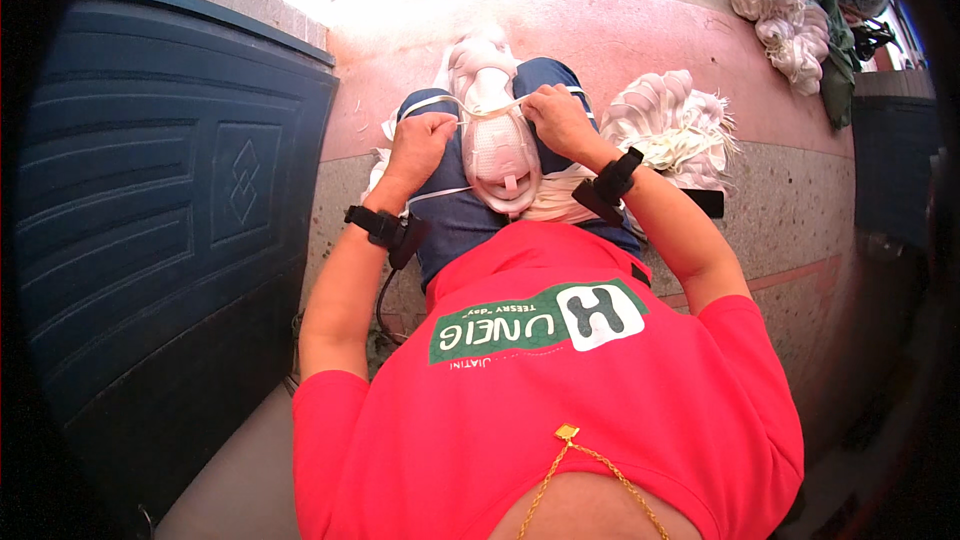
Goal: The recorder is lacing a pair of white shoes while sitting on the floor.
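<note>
Across my lap, between my knees in blue jeans, lies a pale pink and white shoe upper (503, 158), its heel opening toward me. A flat white shoelace (436, 100) runs in a loose curve over its lacing area. My left hand (422, 148) is closed on the lace at the left side of the upper. My right hand (562, 124) pinches the lace at the right side, above my right knee. More pale uppers (478, 55) lie beyond this one. Pale laces (560, 198) hang in a bunch beside my right thigh.
A bundle of pale uppers with loose lace ends (665, 125) sits on the ground at my right, near a dark flat object (705, 203). Further bundles (785, 15) are piled at the far right. A dark blue panelled door (170, 160) stands close on my left.
</note>
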A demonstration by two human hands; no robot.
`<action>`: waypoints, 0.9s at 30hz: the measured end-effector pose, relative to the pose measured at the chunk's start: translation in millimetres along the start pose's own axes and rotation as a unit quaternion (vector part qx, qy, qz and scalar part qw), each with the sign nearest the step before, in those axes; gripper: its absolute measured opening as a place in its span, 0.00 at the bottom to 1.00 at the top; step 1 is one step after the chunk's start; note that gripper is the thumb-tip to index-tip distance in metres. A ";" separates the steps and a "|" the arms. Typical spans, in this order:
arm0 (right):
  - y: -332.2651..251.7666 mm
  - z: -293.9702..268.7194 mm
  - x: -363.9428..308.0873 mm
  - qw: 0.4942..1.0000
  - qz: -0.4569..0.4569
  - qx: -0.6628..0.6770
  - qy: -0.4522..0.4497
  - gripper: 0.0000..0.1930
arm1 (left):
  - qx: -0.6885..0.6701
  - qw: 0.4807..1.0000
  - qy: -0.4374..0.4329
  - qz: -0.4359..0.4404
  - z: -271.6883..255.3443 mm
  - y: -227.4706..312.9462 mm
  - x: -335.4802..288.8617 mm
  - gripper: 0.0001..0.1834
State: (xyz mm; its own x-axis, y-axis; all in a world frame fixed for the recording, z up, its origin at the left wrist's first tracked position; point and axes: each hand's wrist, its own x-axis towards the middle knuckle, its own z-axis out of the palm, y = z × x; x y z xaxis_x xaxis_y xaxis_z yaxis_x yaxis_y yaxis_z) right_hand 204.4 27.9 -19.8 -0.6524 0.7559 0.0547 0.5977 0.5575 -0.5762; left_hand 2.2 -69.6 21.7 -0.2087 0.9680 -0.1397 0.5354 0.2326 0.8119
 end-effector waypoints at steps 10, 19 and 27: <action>-9.8 -4.1 22.9 0.975 -0.106 -0.185 -0.068 0.04 | 0.144 0.984 0.083 0.062 23.6 -19.4 16.6 0.10; 8.0 23.0 8.1 0.987 -0.040 -0.135 0.079 0.05 | 0.257 0.958 0.015 0.125 27.2 -3.5 16.9 0.11; -14.9 6.9 -6.0 0.982 -0.071 -0.167 0.048 0.10 | 0.304 0.936 0.096 0.147 30.5 5.8 10.5 0.11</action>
State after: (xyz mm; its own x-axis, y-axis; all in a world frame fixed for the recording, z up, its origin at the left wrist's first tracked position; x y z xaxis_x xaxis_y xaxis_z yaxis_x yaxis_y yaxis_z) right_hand 196.2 12.7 -17.2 -0.7027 0.6824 0.2014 0.6339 0.7290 -0.2583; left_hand 28.1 -55.1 7.6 -0.0911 0.9772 0.1918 0.9476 0.0259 0.3185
